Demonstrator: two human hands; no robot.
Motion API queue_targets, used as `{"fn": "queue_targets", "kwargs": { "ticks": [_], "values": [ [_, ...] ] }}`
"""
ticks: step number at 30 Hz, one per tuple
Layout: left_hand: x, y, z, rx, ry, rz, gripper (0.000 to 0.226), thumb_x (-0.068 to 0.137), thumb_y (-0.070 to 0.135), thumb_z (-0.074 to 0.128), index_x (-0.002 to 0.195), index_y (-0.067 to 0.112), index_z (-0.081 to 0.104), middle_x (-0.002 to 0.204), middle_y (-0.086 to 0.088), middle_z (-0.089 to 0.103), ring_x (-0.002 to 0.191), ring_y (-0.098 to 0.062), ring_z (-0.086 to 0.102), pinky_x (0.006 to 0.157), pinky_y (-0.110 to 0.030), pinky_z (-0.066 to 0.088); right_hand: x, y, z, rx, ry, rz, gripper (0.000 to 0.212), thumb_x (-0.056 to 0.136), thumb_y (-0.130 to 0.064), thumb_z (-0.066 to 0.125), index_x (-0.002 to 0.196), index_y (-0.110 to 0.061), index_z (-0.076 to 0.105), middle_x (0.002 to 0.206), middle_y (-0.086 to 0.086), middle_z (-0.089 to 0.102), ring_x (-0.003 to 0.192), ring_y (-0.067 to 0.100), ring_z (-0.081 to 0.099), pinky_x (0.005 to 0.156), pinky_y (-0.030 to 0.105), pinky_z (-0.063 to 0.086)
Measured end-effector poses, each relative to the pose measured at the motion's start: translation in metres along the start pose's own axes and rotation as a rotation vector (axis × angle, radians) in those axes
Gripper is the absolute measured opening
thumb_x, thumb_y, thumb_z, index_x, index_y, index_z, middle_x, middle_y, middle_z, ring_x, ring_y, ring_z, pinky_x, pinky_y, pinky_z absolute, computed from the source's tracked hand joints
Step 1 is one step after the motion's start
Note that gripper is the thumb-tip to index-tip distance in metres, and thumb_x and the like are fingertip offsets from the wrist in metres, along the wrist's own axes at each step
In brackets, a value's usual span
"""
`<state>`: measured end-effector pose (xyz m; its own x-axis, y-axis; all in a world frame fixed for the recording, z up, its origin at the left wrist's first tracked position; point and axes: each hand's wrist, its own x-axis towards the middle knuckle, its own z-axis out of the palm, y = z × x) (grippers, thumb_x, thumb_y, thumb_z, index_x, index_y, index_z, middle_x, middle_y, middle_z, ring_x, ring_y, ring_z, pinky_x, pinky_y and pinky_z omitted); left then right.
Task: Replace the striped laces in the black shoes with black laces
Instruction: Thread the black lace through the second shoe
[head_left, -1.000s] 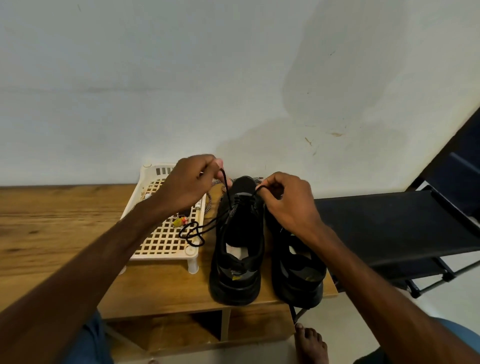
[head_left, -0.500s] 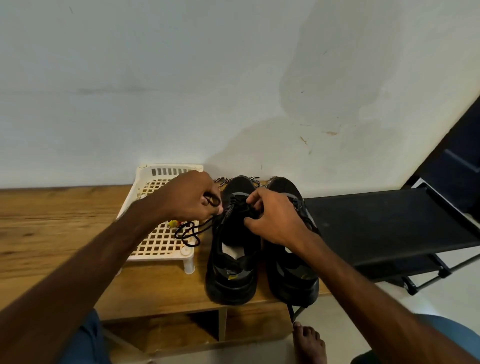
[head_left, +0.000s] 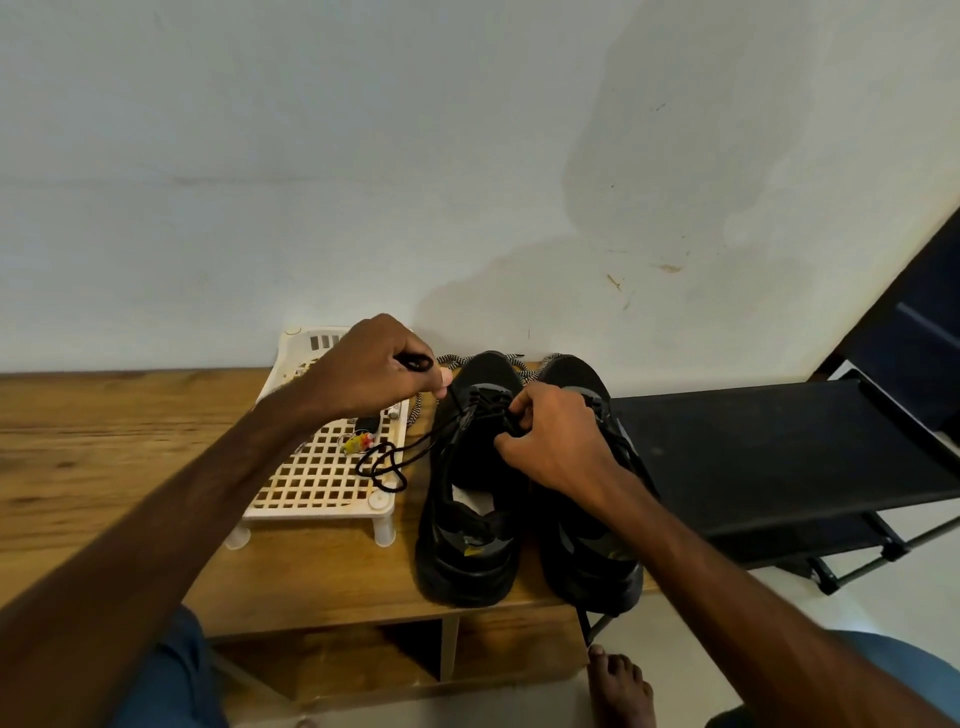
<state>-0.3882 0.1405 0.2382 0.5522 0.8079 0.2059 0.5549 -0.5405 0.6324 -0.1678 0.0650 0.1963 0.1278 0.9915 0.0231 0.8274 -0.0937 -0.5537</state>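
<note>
Two black shoes stand side by side on the wooden table, toes toward the wall: the left shoe and the right shoe. My left hand pinches a black lace above the left shoe's toe; the lace's slack loops over the tray's corner. My right hand rests on the left shoe's eyelets, its fingers curled round the lace there. Striped laces lie behind the shoes' toes by the wall.
A white lattice tray on short legs stands left of the shoes, with a small colourful item on it. A black rack adjoins the table on the right. My bare foot is on the floor below.
My left hand has lifted slightly up and back, drawing the black lace taut. My right hand has stayed at the left shoe's eyelets after moving there from the right.
</note>
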Motion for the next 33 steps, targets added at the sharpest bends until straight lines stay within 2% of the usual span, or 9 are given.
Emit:
{"fn": "queue_targets", "kwargs": {
  "ticks": [4,8,10,16,19,22,27,29,33],
  "values": [
    [-0.005,0.004,0.002,-0.150,-0.096,-0.010,0.027,0.094,0.041,0.070,0.078,0.023,0.082,0.055,-0.013,0.061,0.044,-0.010,0.038,0.052,-0.027,0.035,0.000,-0.002,0.001,-0.003,0.007,0.012,0.041,0.080,-0.033,0.079,0.116,-0.018,0.063,0.096,-0.004,0.065,0.090,0.015,0.064,0.082,0.034,0.059],
    [-0.007,0.010,0.000,-0.377,-0.463,-0.208,0.069,0.097,0.069,0.043,0.090,0.011,0.082,0.073,-0.015,0.073,0.060,-0.021,0.064,0.059,-0.024,0.052,-0.001,-0.004,-0.001,-0.002,0.006,0.011,0.041,0.080,-0.031,0.078,0.116,-0.018,0.063,0.097,-0.003,0.065,0.091,0.016,0.064,0.082,0.033,0.059],
    [-0.006,0.009,0.001,-0.375,-0.558,-0.240,0.077,0.102,0.066,0.030,0.095,0.009,0.081,0.079,-0.019,0.076,0.069,-0.028,0.072,0.063,-0.026,0.057,-0.001,-0.004,-0.002,-0.003,0.001,0.008,0.039,0.081,-0.030,0.078,0.116,-0.018,0.063,0.097,-0.003,0.065,0.091,0.016,0.064,0.082,0.034,0.059],
    [-0.007,-0.002,0.007,-0.097,-0.261,-0.151,0.034,0.108,0.030,0.046,0.094,0.018,0.074,0.054,-0.012,0.068,0.041,-0.029,0.065,0.045,-0.024,0.051,-0.002,-0.006,-0.002,-0.006,-0.005,0.017,0.039,0.081,-0.030,0.078,0.115,-0.018,0.063,0.098,-0.001,0.066,0.092,0.018,0.065,0.086,0.038,0.060],
    [-0.007,-0.003,0.016,0.018,-0.321,-0.208,0.008,0.101,0.023,0.059,0.107,0.027,0.064,0.057,-0.006,0.071,0.038,-0.021,0.064,0.043,-0.026,0.053,-0.002,-0.007,-0.001,-0.005,-0.007,0.019,0.039,0.081,-0.031,0.078,0.115,-0.018,0.063,0.098,-0.001,0.065,0.092,0.018,0.065,0.085,0.037,0.060],
    [-0.006,-0.006,0.028,0.121,-0.414,-0.275,0.015,0.098,0.019,0.064,0.110,0.025,0.061,0.059,-0.003,0.072,0.042,-0.018,0.066,0.049,-0.028,0.058,-0.003,-0.007,-0.001,-0.020,-0.003,0.012,0.039,0.081,-0.031,0.077,0.115,-0.018,0.063,0.097,-0.002,0.065,0.092,0.017,0.064,0.083,0.034,0.058],
    [0.000,-0.003,0.028,0.319,-0.326,-0.205,0.007,0.095,0.021,0.063,0.096,0.021,0.071,0.056,0.015,0.068,0.056,-0.004,0.065,0.074,-0.034,0.058,-0.004,-0.007,-0.001,-0.021,0.000,0.009,0.040,0.082,-0.031,0.077,0.116,-0.017,0.063,0.098,-0.003,0.064,0.091,0.016,0.063,0.082,0.033,0.058],
    [0.003,-0.002,0.020,0.126,-0.274,-0.250,0.020,0.100,0.023,0.058,0.087,0.014,0.071,0.064,0.007,0.065,0.053,-0.009,0.059,0.063,-0.033,0.054,-0.004,-0.007,-0.003,-0.019,-0.009,0.011,0.040,0.083,-0.031,0.078,0.117,-0.017,0.062,0.099,-0.003,0.064,0.092,0.016,0.063,0.084,0.035,0.059],
    [0.002,0.009,-0.004,-0.779,-0.212,-0.309,0.031,0.105,0.030,0.048,0.084,0.012,0.062,0.052,0.007,0.031,0.034,-0.007,0.023,0.043,-0.023,0.042,-0.005,-0.008,-0.006,0.020,0.005,-0.029,0.033,0.088,-0.033,0.077,0.114,-0.016,0.066,0.099,-0.005,0.067,0.089,0.010,0.064,0.082,0.030,0.058]
  ]
}}
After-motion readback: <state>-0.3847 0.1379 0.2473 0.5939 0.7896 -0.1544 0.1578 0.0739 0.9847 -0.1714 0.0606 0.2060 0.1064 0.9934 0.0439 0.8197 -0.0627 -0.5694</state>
